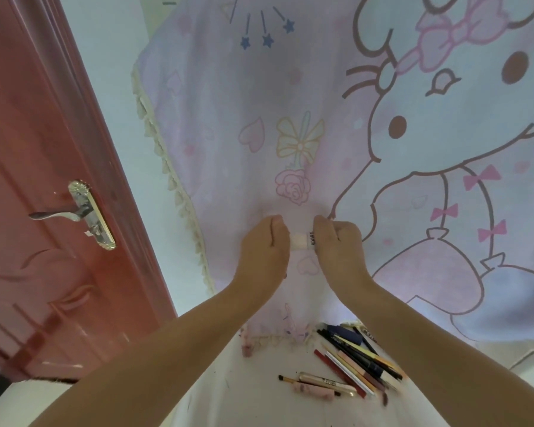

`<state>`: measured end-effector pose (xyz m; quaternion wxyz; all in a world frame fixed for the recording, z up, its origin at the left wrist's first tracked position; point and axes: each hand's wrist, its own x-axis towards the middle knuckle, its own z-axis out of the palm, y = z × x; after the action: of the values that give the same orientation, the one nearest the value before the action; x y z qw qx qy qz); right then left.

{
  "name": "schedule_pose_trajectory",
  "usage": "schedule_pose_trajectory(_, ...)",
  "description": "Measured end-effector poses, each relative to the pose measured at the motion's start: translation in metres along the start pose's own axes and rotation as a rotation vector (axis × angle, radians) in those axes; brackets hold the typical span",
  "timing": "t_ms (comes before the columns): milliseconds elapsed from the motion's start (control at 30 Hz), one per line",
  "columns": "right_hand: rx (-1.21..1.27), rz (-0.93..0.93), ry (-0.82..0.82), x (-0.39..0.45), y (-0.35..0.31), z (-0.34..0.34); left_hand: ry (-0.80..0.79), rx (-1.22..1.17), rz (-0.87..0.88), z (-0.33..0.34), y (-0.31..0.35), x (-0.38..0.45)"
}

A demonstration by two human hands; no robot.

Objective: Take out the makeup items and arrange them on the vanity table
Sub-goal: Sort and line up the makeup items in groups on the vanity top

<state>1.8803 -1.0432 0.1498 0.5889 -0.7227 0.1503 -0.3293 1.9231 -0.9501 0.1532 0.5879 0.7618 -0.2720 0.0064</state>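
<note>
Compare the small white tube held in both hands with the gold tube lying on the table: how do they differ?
The white tube is held up in front of the cartoon cloth, gripped by the left hand and right hand; the gold tube lies untouched on the white table. One is white, the other shiny gold. Both are slim makeup items.

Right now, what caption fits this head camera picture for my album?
Two hands, left hand and right hand, grip a small white tube above colourful makeup pencils.
</note>
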Motion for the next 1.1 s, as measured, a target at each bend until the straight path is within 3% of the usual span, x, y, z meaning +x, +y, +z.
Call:
schedule_pose_trajectory(67, -0.096, -0.230, -0.020, -0.003, -0.001, -0.005, -0.077, -0.117, -0.166, 0.001, 0.005, -0.002)
schedule_pose_trajectory(167, -0.461, -0.740, -0.036, 0.002, -0.005, -0.015, -0.255, -0.382, -0.552, 0.002, 0.011, -0.004)
schedule_pose_trajectory(233, -0.540, -0.911, -0.062, 0.007, -0.003, -0.019, -0.336, -0.465, -0.650, 0.003, 0.011, -0.004)
schedule_pose_trajectory(300, -0.489, -0.833, -0.084, 0.009, -0.003, -0.024, -0.350, -0.477, -0.563, 0.001, 0.011, 0.000)
schedule_pose_trajectory(367, -0.325, -0.432, -0.118, 0.014, -0.005, -0.027, -0.370, -0.341, -0.339, -0.003, 0.008, 0.005)
schedule_pose_trajectory(433, -0.279, -0.070, -0.161, 0.021, -0.004, -0.032, -0.427, -0.005, -0.095, -0.009, 0.002, 0.009)
schedule_pose_trajectory(500, -0.377, 0.047, -0.228, 0.025, -0.002, -0.036, -0.446, 0.330, 0.115, -0.013, -0.008, 0.011)
schedule_pose_trajectory(567, -0.467, 0.065, -0.327, 0.023, 0.000, -0.039, -0.356, 0.549, 0.274, -0.013, -0.020, 0.011)
schedule_pose_trajectory(667, -0.493, 0.014, -0.355, 0.018, 0.005, -0.044, -0.242, 0.686, 0.414, -0.010, -0.030, 0.010)
schedule_pose_trajectory(833, -0.390, -0.266, -0.412, 0.009, 0.015, -0.054, -0.213, 0.716, 0.439, -0.006, -0.043, 0.008)
schedule_pose_trajectory(933, -0.223, -0.061, -0.481, 0.009, 0.013, -0.058, -0.170, 0.714, 0.441, -0.005, -0.047, 0.007)
schedule_pose_trajectory(1000, -0.267, 0.053, -0.498, 0.011, 0.014, -0.057, -0.163, 0.723, 0.469, -0.004, -0.047, 0.006)
schedule_pose_trajectory(1100, -0.466, -0.034, -0.534, 0.011, 0.021, -0.057, -0.191, 0.757, 0.476, -0.003, -0.047, 0.004)
